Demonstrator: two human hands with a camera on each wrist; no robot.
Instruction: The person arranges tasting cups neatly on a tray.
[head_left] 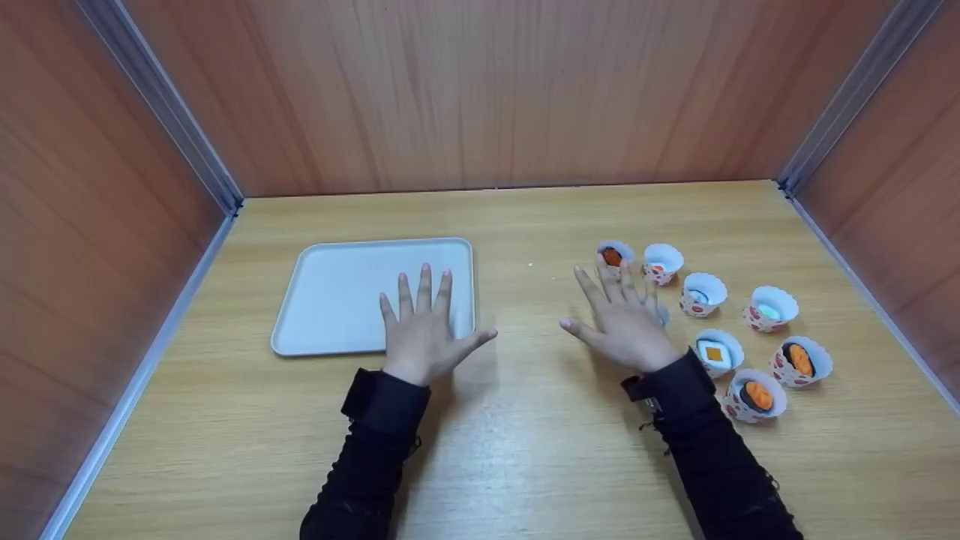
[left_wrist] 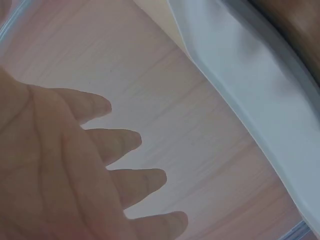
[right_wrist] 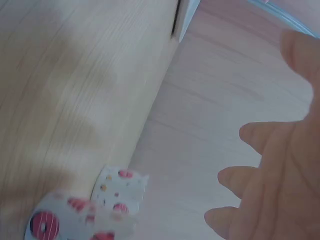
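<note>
My left hand (head_left: 421,330) hovers with fingers spread at the near right part of a white tray (head_left: 330,300); it holds nothing. In the left wrist view its palm and straight fingers (left_wrist: 137,182) show beside the tray's edge. My right hand (head_left: 626,322), also spread and holding nothing, is left of several patterned paper cups. It partly hides a cup with a red-orange piece (head_left: 612,256) and another cup behind the fingers. Nearest its wrist stands a cup with a white piece and an orange square (head_left: 714,354). Blurred cups (right_wrist: 120,192) appear in the right wrist view.
Two cups at the right hold orange-topped dark pieces, one nearer (head_left: 757,396) and one farther right (head_left: 799,360). A cup with a pale green piece (head_left: 769,310) stands behind them. Wooden panels (head_left: 495,97) with metal corner strips wall the table at the back and sides.
</note>
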